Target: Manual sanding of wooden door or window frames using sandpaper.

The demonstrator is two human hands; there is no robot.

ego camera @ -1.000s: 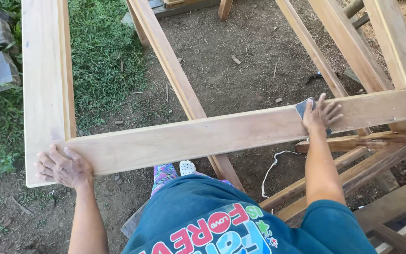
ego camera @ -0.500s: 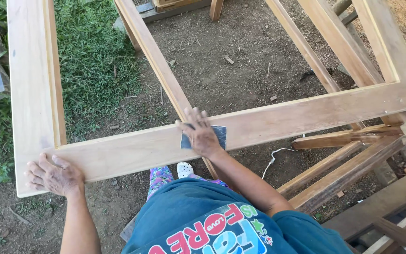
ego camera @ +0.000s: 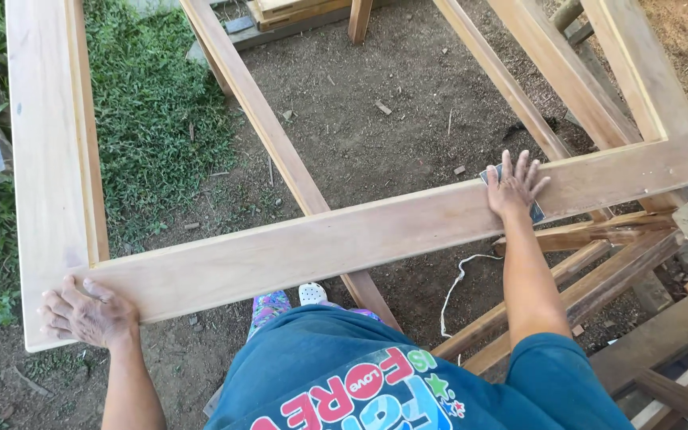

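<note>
The person is leaning over a large wooden frame [ego camera: 344, 239] whose near rail is running across the middle of the picture. The left hand [ego camera: 87, 312] is lying flat with loosely spread fingers on the frame's lower left corner. The right hand [ego camera: 514, 186], fingers fanned, is pressing a sheet of sandpaper [ego camera: 533, 209] flat against the rail at centre right. Bare dirt [ego camera: 392, 127] and grass [ego camera: 153, 119] are showing through the frame.

no packages, labels, signs or screens in view.
</note>
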